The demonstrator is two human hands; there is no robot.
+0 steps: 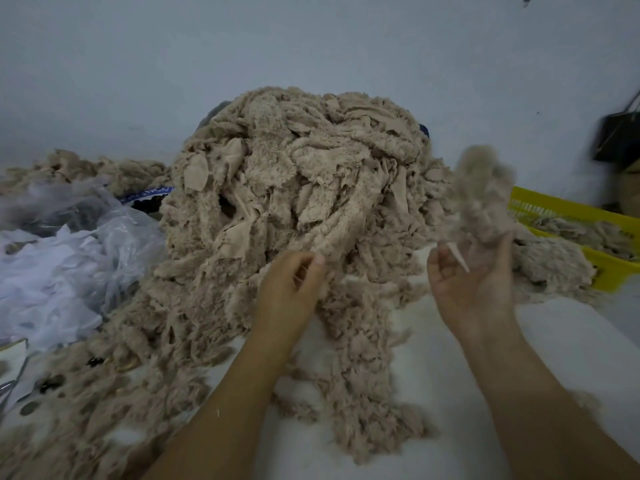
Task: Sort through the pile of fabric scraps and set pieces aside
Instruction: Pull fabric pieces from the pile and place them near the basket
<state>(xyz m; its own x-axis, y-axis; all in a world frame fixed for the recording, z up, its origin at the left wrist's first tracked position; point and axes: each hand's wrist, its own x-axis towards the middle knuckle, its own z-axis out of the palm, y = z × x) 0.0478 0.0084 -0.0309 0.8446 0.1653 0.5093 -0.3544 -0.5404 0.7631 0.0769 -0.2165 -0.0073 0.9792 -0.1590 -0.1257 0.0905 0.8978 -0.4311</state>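
Left hand (pixel 291 282): back up, fingers curled, thumb and forefinger pinching the fringe at the foot of the pile of fabric scraps (pixel 298 181). Right hand (pixel 474 282): palm up, raised off the table (pixel 571 341), fingers curled round the base of a loose scrap (pixel 481 195), which stands upright above the hand; the scrap is motion-blurred and its outline is unclear. A thin white sliver (pixel 458 256) slants across the right fingers; I cannot tell what it is. The two hands are apart, with bare white table and a tongue of scraps between them. The pile is beige, shaggy on one face and smooth on the other, heaped high at the middle of the table against the wall (pixel 311 46), with trails of it spilling down toward the near edge and under both forearms. Right edge of the table: yellow basket (pixel 571 209), slotted wall, more beige scraps inside, its near corner touching the skirt of the pile. Left edge: crumpled clear plastic bags (pixel 69 254) butting against the pile. Far left corner: a second heap (pixel 86 168) of the same beige material, lower, behind the bags. Near left corner: small dark and metallic bits among the scraps, too blurred to identify. Beyond the basket, a dark bag (pixel 616 136) hangs by the wall.
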